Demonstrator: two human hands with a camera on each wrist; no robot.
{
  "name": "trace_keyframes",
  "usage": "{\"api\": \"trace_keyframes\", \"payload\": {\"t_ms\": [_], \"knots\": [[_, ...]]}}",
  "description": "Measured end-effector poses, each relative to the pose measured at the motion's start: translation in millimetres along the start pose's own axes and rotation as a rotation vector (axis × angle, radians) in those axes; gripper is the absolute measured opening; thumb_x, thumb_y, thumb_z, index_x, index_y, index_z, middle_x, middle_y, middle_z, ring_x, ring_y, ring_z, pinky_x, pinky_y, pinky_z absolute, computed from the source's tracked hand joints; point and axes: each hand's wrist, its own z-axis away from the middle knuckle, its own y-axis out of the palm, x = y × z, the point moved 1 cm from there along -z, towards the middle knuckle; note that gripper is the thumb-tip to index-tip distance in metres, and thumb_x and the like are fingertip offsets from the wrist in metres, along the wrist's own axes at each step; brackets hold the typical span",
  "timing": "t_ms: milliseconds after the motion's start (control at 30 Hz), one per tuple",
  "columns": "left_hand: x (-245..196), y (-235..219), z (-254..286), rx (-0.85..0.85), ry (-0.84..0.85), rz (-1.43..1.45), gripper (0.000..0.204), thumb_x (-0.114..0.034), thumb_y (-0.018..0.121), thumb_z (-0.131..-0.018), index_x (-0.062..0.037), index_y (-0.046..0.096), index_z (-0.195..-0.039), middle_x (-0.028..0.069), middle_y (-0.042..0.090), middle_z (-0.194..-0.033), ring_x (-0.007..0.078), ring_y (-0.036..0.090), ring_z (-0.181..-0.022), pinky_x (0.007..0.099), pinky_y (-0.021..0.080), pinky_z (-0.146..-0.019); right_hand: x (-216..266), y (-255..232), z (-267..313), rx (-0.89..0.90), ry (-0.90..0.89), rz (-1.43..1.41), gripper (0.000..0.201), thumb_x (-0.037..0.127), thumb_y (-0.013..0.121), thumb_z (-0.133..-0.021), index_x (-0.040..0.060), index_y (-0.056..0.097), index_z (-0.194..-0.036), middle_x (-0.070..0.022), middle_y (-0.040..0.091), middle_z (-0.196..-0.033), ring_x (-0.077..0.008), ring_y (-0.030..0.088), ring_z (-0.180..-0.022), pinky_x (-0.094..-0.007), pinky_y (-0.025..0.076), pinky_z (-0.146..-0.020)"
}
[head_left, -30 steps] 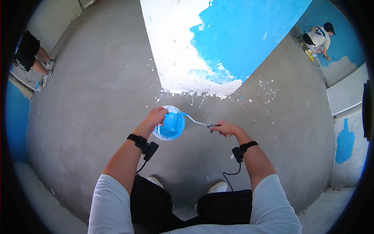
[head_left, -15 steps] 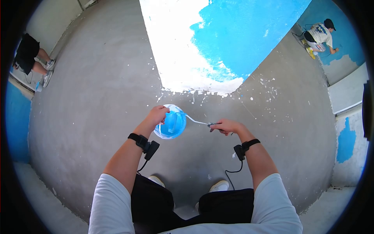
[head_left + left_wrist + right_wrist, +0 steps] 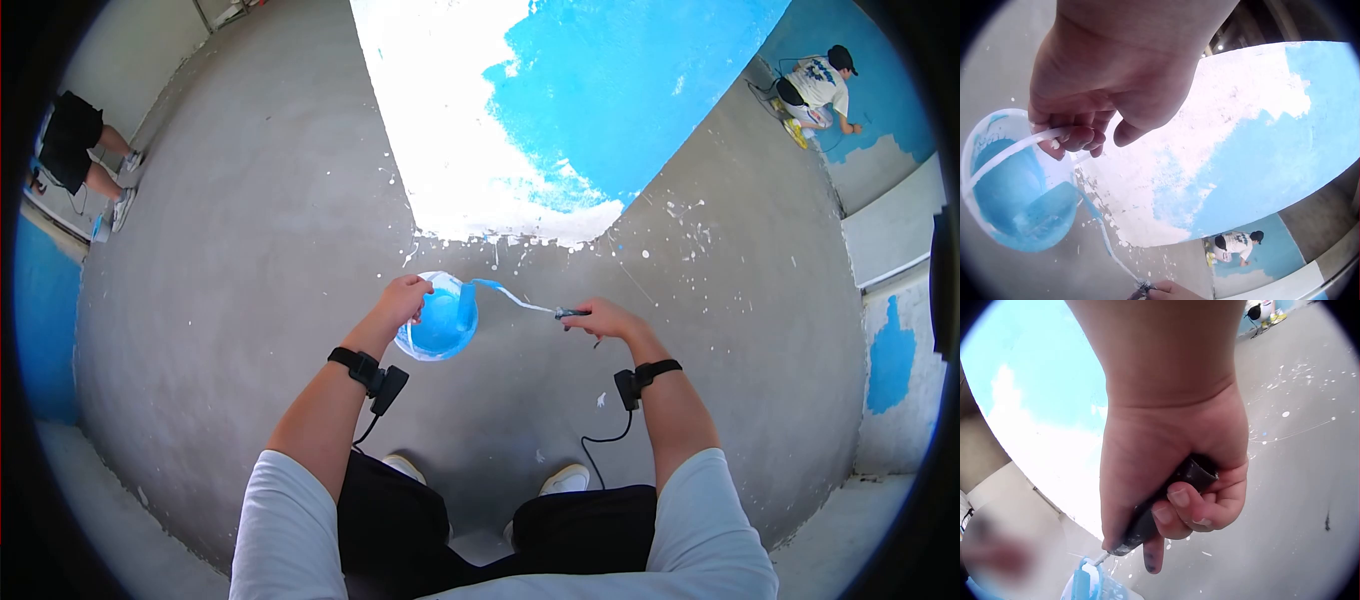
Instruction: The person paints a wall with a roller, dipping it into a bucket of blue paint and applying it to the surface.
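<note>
Blue paint [image 3: 1004, 181] coats our roller [image 3: 466, 306], held over the white bucket [image 3: 432, 356]. Our left hand [image 3: 403, 300] curls round the bucket's handle [image 3: 1013, 149]; our right hand [image 3: 603, 318] clamps the roller's black grip [image 3: 1144, 522].

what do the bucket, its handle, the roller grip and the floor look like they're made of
The bucket looks like plastic: thin, smooth white walls. Its handle is probably plastic too, a bowed white strip. The roller grip seems hard plastic or rubber, I can't tell which: black, slightly shiny, open-ended. The floor looks like bare concrete or cement: matte grey, speckled with white spots.
</note>
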Motion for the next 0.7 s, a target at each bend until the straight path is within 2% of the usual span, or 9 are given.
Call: {"api": "trace_keyframes", "payload": {"t_ms": [167, 367, 433, 467, 533, 567, 633, 667, 700], "knots": [[1, 1, 0, 0.000, 0.013, -0.025, 0.019, -0.020, 0.055, -0.088, -0.0021, 0.060, -0.094, 0.0025, 0.051, -0.064, 0.0108, 0.050, -0.052, 0.0259, 0.045, -0.049, 2, -6, 5, -0.032, 0.005, -0.059, 0.037, 0.046, 0.067, -0.083, 0.0100, 0.073, -0.089, 0.0028, 0.049, -0.062, -0.0096, 0.046, -0.056, -0.0266, 0.040, -0.049], [-4, 3, 4, -0.026, 0.015, -0.066, 0.019, -0.020, 0.055, -0.088, -0.0024, 0.060, -0.093, 0.0023, 0.051, -0.064, 0.0110, 0.049, -0.052, 0.0265, 0.044, -0.049, -2, -7, -1, -0.164, -0.063, -0.062, 0.034, 0.041, 0.067, -0.086, 0.0073, 0.072, -0.088, 0.0029, 0.050, -0.059, -0.0079, 0.047, -0.052, -0.0251, 0.039, -0.049], [-2, 2, 2, -0.026, 0.008, -0.062, 0.018, -0.019, 0.055, -0.088, -0.0025, 0.060, -0.093, 0.0024, 0.051, -0.064, 0.0110, 0.049, -0.052, 0.0266, 0.044, -0.049, -7, -10, -2, -0.299, -0.142, -0.150, 0.033, 0.039, 0.068, -0.086, 0.0063, 0.071, -0.086, 0.0029, 0.051, -0.059, -0.0079, 0.047, -0.053, -0.0251, 0.039, -0.048], [0, 2, 1, -0.027, 0.000, -0.053, 0.018, -0.019, 0.055, -0.088, -0.0026, 0.060, -0.093, 0.0024, 0.051, -0.064, 0.0110, 0.049, -0.052, 0.0267, 0.044, -0.049, -11, -11, -5, -0.301, -0.142, -0.152, 0.033, 0.039, 0.068, -0.086, 0.0063, 0.071, -0.086, 0.0029, 0.051, -0.059, -0.0079, 0.047, -0.053, -0.0251, 0.039, -0.048], [0, 2, 1, -0.024, 0.006, -0.054, 0.018, -0.019, 0.055, -0.088, -0.0027, 0.060, -0.093, 0.0025, 0.051, -0.064, 0.0110, 0.049, -0.052, 0.0267, 0.044, -0.049, -13, -15, -7, -0.520, -0.226, -0.147, 0.036, 0.038, 0.070, -0.085, 0.0020, 0.066, -0.082, 0.0003, 0.047, -0.058, -0.0095, 0.040, -0.055, -0.0292, 0.035, -0.050], [0, 2, 1, -0.023, 0.012, -0.053, 0.018, -0.019, 0.055, -0.088, -0.0028, 0.060, -0.093, 0.0026, 0.051, -0.064, 0.0110, 0.049, -0.052, 0.0266, 0.044, -0.049, -15, -17, -8, -0.521, -0.226, -0.147, 0.036, 0.038, 0.070, -0.085, 0.0020, 0.066, -0.082, 0.0003, 0.047, -0.058, -0.0095, 0.040, -0.055, -0.0292, 0.035, -0.050], [-2, 3, 2, -0.023, 0.013, -0.061, 0.018, -0.019, 0.055, -0.087, -0.0030, 0.060, -0.093, 0.0026, 0.051, -0.064, 0.0110, 0.049, -0.053, 0.0267, 0.044, -0.049, -2, -23, 2, -0.711, -0.317, -0.103, 0.036, 0.035, 0.070, -0.085, 0.0002, 0.063, -0.081, -0.0006, 0.045, -0.058, -0.0097, 0.037, -0.057, -0.0301, 0.033, -0.052], [-3, 2, 3, -0.025, 0.013, -0.069, 0.018, -0.020, 0.055, -0.087, -0.0032, 0.060, -0.093, 0.0025, 0.051, -0.064, 0.0109, 0.049, -0.053, 0.0267, 0.044, -0.049, 2, -25, 3, -0.711, -0.316, -0.105, 0.036, 0.035, 0.070, -0.085, 0.0002, 0.063, -0.081, -0.0006, 0.045, -0.058, -0.0097, 0.037, -0.057, -0.0301, 0.033, -0.052], [-3, 3, 3, -0.023, 0.014, -0.071, 0.018, -0.020, 0.055, -0.087, -0.0032, 0.060, -0.093, 0.0025, 0.051, -0.064, 0.0109, 0.049, -0.053, 0.0267, 0.044, -0.049, 5, -27, 4, -0.793, -0.374, -0.126, 0.035, 0.034, 0.070, -0.085, 0.0000, 0.062, -0.080, -0.0025, 0.045, -0.057, -0.0104, 0.038, -0.056, -0.0308, 0.034, -0.051]]}}
